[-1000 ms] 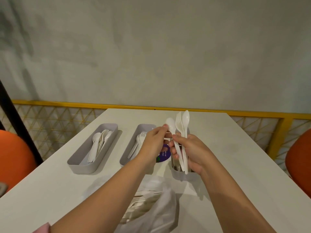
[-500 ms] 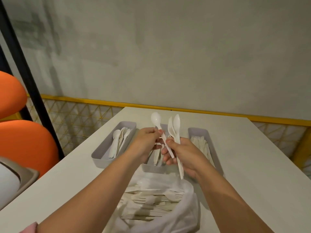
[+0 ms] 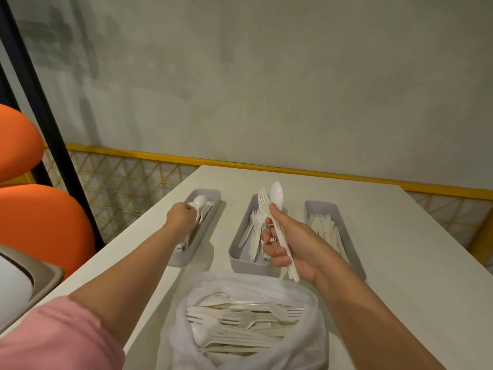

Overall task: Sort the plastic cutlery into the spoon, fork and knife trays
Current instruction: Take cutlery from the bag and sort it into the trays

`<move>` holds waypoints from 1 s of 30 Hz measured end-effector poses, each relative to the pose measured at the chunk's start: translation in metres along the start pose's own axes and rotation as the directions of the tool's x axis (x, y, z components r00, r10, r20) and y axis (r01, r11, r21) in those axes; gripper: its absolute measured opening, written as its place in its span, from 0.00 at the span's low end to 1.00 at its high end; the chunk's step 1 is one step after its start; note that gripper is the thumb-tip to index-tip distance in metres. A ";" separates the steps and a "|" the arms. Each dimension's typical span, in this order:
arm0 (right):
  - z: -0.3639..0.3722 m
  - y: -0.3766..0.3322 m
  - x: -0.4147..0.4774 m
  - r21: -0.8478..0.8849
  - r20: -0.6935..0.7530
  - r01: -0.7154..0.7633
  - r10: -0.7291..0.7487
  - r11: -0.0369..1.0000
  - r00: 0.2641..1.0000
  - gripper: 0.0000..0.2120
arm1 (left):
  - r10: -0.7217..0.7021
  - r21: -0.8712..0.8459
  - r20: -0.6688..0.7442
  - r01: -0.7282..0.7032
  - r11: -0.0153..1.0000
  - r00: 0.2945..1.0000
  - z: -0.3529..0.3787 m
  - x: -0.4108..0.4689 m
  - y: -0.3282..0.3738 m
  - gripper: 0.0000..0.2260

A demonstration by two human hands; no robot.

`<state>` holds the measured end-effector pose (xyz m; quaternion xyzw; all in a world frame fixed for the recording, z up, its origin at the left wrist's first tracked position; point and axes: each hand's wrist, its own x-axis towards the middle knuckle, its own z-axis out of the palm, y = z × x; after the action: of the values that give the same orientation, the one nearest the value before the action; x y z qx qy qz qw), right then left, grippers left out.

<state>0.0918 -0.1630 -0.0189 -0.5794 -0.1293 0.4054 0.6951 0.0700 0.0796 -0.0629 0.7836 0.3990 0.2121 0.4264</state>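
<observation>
The spoon [image 3: 199,202], which half a second ago was being drawn out of the bunch, is now down over the spoon tray [image 3: 213,193], the leftmost of three grey trays. Its bowl sits just above the spoons lying there. The left hand [image 3: 181,217] has carried it across, and its grip is curled tight on the handle, not yet released. The right hand [image 3: 292,243], over the fork tray [image 3: 237,259], keeps its grip clamped on two upright pieces: one fork [image 3: 263,198] and one second spoon [image 3: 276,194]. The knife tray [image 3: 320,205] sits rightmost. So one piece is nearly sorted and two wait. The bag [image 3: 309,340] on the surface [image 3: 400,263] holds many more, too tangled to count.
</observation>
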 end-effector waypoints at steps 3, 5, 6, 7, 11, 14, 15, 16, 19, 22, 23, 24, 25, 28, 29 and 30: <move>-0.003 0.001 0.000 0.091 0.063 0.018 -0.024 0.996 0.998 0.12 | 0.039 0.096 -0.031 -0.035 0.995 0.999 0.008 -0.003 -0.004 0.08; -0.005 0.001 0.001 0.094 0.063 0.060 -0.066 0.994 0.996 0.10 | 0.052 0.106 -0.037 -0.048 0.993 0.998 0.012 -0.003 -0.008 0.11; -0.006 0.002 0.001 0.089 0.058 0.083 -0.088 0.993 0.994 0.10 | 0.061 0.110 -0.039 -0.057 0.992 0.997 0.013 -0.003 -0.011 0.12; -0.006 0.002 0.001 0.078 0.051 0.105 -0.110 0.991 0.993 0.10 | 0.070 0.110 -0.040 -0.065 0.992 0.997 0.014 -0.004 -0.014 0.11; -0.006 0.005 0.003 -0.007 -0.021 0.173 -0.173 0.985 0.985 0.10 | 0.116 0.152 -0.058 -0.106 0.983 0.992 0.014 -0.006 -0.015 0.06; -0.004 0.005 0.006 -0.052 -0.118 0.210 -0.214 0.976 0.970 0.11 | 0.140 0.172 -0.060 -0.128 0.977 0.988 0.013 -0.009 -0.008 0.09; -0.004 0.006 0.007 -0.073 -0.150 0.219 -0.227 0.973 0.962 0.11 | 0.149 0.171 -0.055 -0.138 0.976 0.987 0.012 -0.012 -0.003 0.11; -0.004 0.006 0.009 -0.094 -0.182 0.222 -0.236 0.971 0.955 0.11 | 0.171 0.163 -0.049 -0.161 0.973 0.984 0.013 -0.017 0.003 0.12; -0.009 0.009 0.015 -0.157 -0.268 0.205 -0.241 0.966 0.933 0.10 | 0.262 0.084 -0.006 -0.261 0.962 0.965 0.015 -0.041 0.026 0.11; -0.010 0.009 0.016 -0.193 -0.305 0.182 -0.236 0.964 0.923 0.09 | 0.336 -0.031 0.157 -0.336 0.941 0.929 0.019 -0.066 0.041 0.06; -0.010 0.008 0.017 -0.188 -0.310 0.181 -0.233 0.965 0.922 0.08 | 0.351 -0.070 0.229 -0.345 0.936 0.908 0.021 -0.074 0.045 0.06; -0.009 0.008 0.017 -0.178 -0.312 0.185 -0.234 0.967 0.921 0.08 | 0.354 -0.099 0.302 -0.341 0.935 0.885 0.022 -0.084 0.049 0.08; -0.009 0.007 0.016 -0.171 -0.307 0.193 -0.238 0.966 0.921 0.07 | 0.345 -0.119 0.376 -0.324 0.938 0.860 0.023 -0.093 0.052 0.10; -0.008 0.007 0.013 -0.185 -0.303 0.198 -0.247 0.963 0.920 0.09 | 0.316 -0.143 0.557 -0.287 0.947 0.768 0.027 -0.117 0.058 0.14; -0.008 0.007 0.013 -0.200 -0.315 0.184 -0.241 0.962 0.918 0.10 | 0.320 -0.141 0.591 -0.296 0.945 0.740 0.029 -0.123 0.057 0.14; -0.008 0.008 0.013 -0.219 -0.331 0.172 -0.239 0.960 0.913 0.11 | 0.330 -0.140 0.609 -0.312 0.940 0.722 0.031 -0.125 0.056 0.13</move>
<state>0.1019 -0.1598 -0.0319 -0.6882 -0.0996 0.2051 0.6888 0.0413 -0.0547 -0.0316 0.8602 0.0908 0.0168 0.5015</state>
